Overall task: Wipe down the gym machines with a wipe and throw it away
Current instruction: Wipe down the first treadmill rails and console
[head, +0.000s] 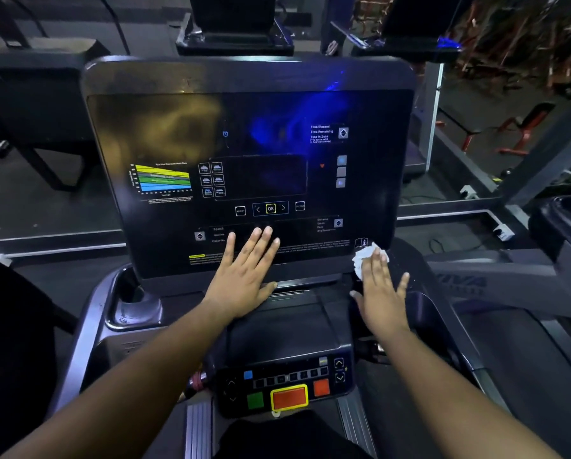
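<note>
A treadmill's big dark console panel (164, 127) fills the middle of the view, tilted back toward me. My left hand (244, 276) lies flat with fingers spread on its lower middle, holding nothing. My right hand (381, 293) presses a crumpled white wipe (363, 256) against the panel's lower right corner; the wipe shows beyond my fingertips. Below the hands sits a lower control pad (287, 382) with green, red and yellow-framed buttons.
A cup-holder recess (135, 303) sits left of the console. A grey handrail (509, 273) runs off to the right. Other machine consoles (234, 34) stand behind, and red-framed equipment (516, 127) is on the floor at the right.
</note>
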Demonstrator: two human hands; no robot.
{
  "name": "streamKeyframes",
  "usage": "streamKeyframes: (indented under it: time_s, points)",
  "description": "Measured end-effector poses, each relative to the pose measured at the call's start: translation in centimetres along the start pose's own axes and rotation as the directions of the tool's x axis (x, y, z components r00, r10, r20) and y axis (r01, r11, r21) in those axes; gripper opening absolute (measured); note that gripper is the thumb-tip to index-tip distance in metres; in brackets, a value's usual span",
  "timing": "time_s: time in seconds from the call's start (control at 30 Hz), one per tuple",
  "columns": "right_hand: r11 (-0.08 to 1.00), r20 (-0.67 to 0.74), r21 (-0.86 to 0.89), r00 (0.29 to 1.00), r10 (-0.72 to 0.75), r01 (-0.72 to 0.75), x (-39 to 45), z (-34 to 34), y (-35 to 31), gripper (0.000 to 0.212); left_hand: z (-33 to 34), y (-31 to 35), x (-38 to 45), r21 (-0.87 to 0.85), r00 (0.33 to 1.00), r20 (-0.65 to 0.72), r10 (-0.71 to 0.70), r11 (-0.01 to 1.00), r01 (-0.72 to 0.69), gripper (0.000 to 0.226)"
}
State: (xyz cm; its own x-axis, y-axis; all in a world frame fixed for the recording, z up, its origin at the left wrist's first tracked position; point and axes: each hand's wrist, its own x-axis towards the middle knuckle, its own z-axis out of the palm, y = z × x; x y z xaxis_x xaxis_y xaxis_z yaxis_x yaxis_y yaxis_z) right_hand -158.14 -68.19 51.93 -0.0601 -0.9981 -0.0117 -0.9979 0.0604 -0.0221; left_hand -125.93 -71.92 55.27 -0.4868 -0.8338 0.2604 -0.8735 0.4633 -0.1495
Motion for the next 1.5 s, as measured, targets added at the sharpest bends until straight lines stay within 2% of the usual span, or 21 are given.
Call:
streamKeyframes:
  time_s: [0.2, 0.33, 0.43, 0.5, 0.57, 0.63, 0.73, 0.8, 0.87, 0.93, 1.03, 1.13, 1.23, 1.33, 1.4, 1.5]
  points:
    - [0.994, -0.177, -0.034, 0.978, -0.108, 0.104, 1.2, 1.1, 2.7, 0.074, 0.4, 2.8, 0.0, -0.045, 0.997, 0.075, -0.010, 0.999, 0.013, 0.091]
    - [0.958, -0.343, -0.047, 0.896, -0.281, 0.282, 1.6, 0.4, 4.8, 0.047, 0.8, 4.4, -0.7, -0.068, 0.988, 0.149, -0.031, 0.997, 0.041, 0.093]
    - [0.929, -0.485, 0.121, 0.838, -0.251, 0.349, 1.9, -0.9, 4.6, 0.033, 1.0, 5.4, -1.7, -0.090, 0.978, 0.199, -0.065, 0.992, 0.084, 0.093]
    - [0.867, -0.487, 0.271, 0.836, -0.252, 0.419, 1.0, -1.3, 2.9, 0.036, 0.9, 6.1, -2.6, -0.124, 0.964, 0.245, -0.101, 0.983, 0.134, 0.092]
    - [0.784, -0.401, 0.403, 0.861, -0.312, 0.471, -1.6, -1.2, 0.8, 0.040, 0.7, 6.4, -3.8, -0.176, 0.946, 0.294, -0.132, 0.966, 0.190, 0.091]
    - [0.758, -0.175, 0.486, 0.898, -0.403, 0.435, -5.3, -0.8, -1.0, 0.044, 0.4, 6.7, -5.6, -0.223, 0.928, 0.339, -0.156, 0.945, 0.240, 0.091]
    - [0.859, 0.209, 0.393, 0.879, -0.430, 0.327, -10.0, -0.7, -2.6, 0.050, 0.2, 6.3, -9.2, -0.264, 0.909, 0.379, -0.175, 0.921, 0.288, 0.094]
    - [0.926, 0.355, 0.272, 0.868, -0.348, 0.261, -10.1, -1.3, -2.9, 0.083, 0.2, 5.9, -10.8, -0.268, 0.880, 0.444, -0.169, 0.912, 0.310, 0.103]
    - [0.954, 0.431, 0.192, 0.853, -0.293, 0.231, -8.0, -1.8, -3.6, 0.117, 0.5, 5.3, -11.9, -0.273, 0.849, 0.498, -0.174, 0.898, 0.344, 0.114]
    - [0.973, 0.502, 0.129, 0.834, -0.229, 0.189, -6.2, -2.0, -5.2, 0.132, 0.9, 4.4, -13.3, -0.310, 0.841, 0.517, -0.161, 0.880, 0.360, 0.119]
    - [0.988, 0.572, 0.070, 0.806, -0.150, 0.135, -5.7, -2.3, -7.4, 0.141, 0.8, 3.5, -15.2, -0.375, 0.857, 0.497, -0.136, 0.857, 0.353, 0.116]
    - [0.989, 0.578, -0.006, 0.808, -0.116, 0.146, -7.6, -3.2, -8.2, 0.143, 1.0, 2.6, -16.4, -0.422, 0.860, 0.488, -0.148, 0.823, 0.381, 0.106]
    - [0.986, 0.561, -0.050, 0.821, -0.104, 0.159, -10.2, -4.3, -8.5, 0.147, 1.4, 2.0, -17.6, -0.456, 0.849, 0.508, -0.149, 0.789, 0.412, 0.108]
    - [0.985, 0.561, -0.066, 0.822, -0.098, 0.162, -11.6, -4.9, -10.8, 0.149, 1.7, 0.9, -18.9, -0.451, 0.843, 0.524, -0.119, 0.801, 0.394, 0.110]
    - [0.978, 0.562, -0.027, 0.812, -0.157, 0.208, -12.2, -5.1, -13.8, 0.145, 1.8, 0.4, -19.5, -0.446, 0.848, 0.519, -0.105, 0.814, 0.373, 0.110]
    - [0.933, 0.546, 0.097, 0.765, -0.340, 0.346, -13.1, -4.5, -20.6, 0.143, 2.4, -0.8, -20.6, -0.449, 0.843, 0.528, -0.103, 0.809, 0.380, 0.119]
